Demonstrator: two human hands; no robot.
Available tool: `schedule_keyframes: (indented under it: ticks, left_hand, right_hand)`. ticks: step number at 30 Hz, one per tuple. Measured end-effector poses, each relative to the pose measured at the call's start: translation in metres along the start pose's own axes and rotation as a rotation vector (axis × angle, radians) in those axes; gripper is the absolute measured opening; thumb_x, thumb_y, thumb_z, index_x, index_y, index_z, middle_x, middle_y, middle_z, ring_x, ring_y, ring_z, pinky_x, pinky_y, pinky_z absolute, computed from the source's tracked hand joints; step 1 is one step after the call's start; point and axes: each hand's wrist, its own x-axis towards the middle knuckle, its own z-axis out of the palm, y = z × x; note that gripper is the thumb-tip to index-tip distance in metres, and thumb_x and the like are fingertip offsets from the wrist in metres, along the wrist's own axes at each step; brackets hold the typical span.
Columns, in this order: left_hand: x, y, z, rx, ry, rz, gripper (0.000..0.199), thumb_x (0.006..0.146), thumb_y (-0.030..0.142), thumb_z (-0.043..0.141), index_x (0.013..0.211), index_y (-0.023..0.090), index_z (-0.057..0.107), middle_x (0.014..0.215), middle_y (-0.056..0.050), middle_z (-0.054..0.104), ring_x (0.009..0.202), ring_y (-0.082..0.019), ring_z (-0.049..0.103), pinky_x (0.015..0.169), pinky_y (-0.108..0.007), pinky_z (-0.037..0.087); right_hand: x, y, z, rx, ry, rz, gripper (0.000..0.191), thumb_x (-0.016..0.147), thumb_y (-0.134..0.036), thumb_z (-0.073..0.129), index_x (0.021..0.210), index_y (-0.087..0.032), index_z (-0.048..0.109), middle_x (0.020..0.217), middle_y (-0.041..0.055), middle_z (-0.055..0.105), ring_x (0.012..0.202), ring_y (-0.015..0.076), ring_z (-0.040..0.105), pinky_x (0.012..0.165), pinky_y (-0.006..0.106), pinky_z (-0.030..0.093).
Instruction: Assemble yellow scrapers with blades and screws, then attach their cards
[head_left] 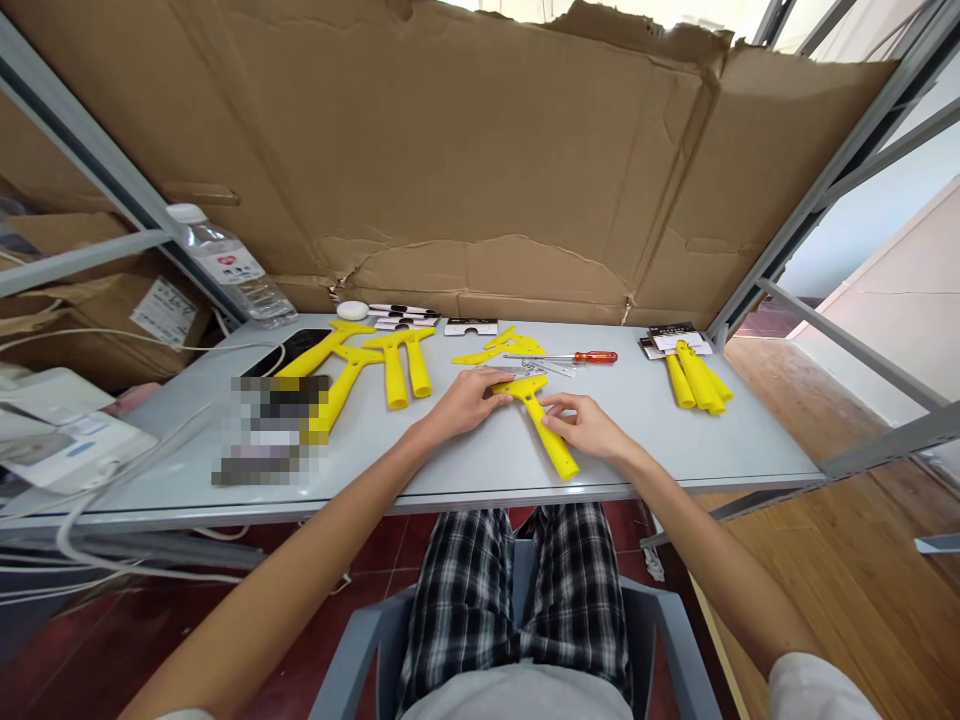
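A yellow T-shaped scraper (555,447) lies at the middle of the table near the front edge, its handle slanting toward me. My left hand (466,402) is closed on the left end of its crosspiece, with thumb and fingers together. My right hand (583,424) is closed at the handle just below the head, fingertips against its right side. Whether a small part sits between those fingertips cannot be made out. Just behind the scraper are small metal screws (534,368), a screwdriver (596,357) with a red handle, and loose yellow crosspieces (517,343).
Several yellow scrapers (394,375) lie to the left, beside a pixelated patch. More yellow handles (697,378) rest on black-and-white cards at right. A plastic bottle (236,268) leans at the back left. Tall cardboard (480,150) walls the rear, and white cables hang at left.
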Motion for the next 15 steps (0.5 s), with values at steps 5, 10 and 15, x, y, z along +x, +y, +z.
schedule_keyframes:
  ticks: [5,10,15]
  left_hand:
    - [0.01,-0.004,0.001,0.051,-0.088,0.076,0.044,0.1,0.057,0.071,0.126,0.025,0.086,0.135,-0.014,0.082,0.13,-0.037,0.073,0.118,-0.057,0.052]
    - [0.017,-0.003,-0.002,0.064,-0.115,0.086,0.045,0.098,0.064,0.071,0.12,0.028,0.087,0.129,-0.013,0.082,0.123,-0.035,0.074,0.115,-0.056,0.055]
    - [0.031,-0.015,-0.017,0.042,-0.147,0.09,0.055,0.085,0.071,0.082,0.118,0.027,0.088,0.13,-0.013,0.081,0.126,-0.036,0.073,0.118,-0.054,0.053]
  right_hand:
    - [0.006,-0.002,-0.007,-0.27,-0.039,-0.059,0.028,0.098,-0.03,0.071,0.12,-0.016,0.08,0.098,0.0089,0.081,0.067,0.0175,0.072,0.053,0.028,0.054]
    - [0.035,-0.011,-0.03,-0.646,0.045,-0.288,0.023,0.097,-0.017,0.066,0.106,-0.017,0.087,0.092,0.0073,0.084,0.075,0.018,0.074,0.078,0.032,0.057]
    - [0.083,-0.016,-0.062,-0.722,0.063,-0.342,0.024,0.092,-0.01,0.068,0.103,-0.018,0.088,0.099,0.0071,0.086,0.085,0.0197,0.074,0.093,0.035,0.055]
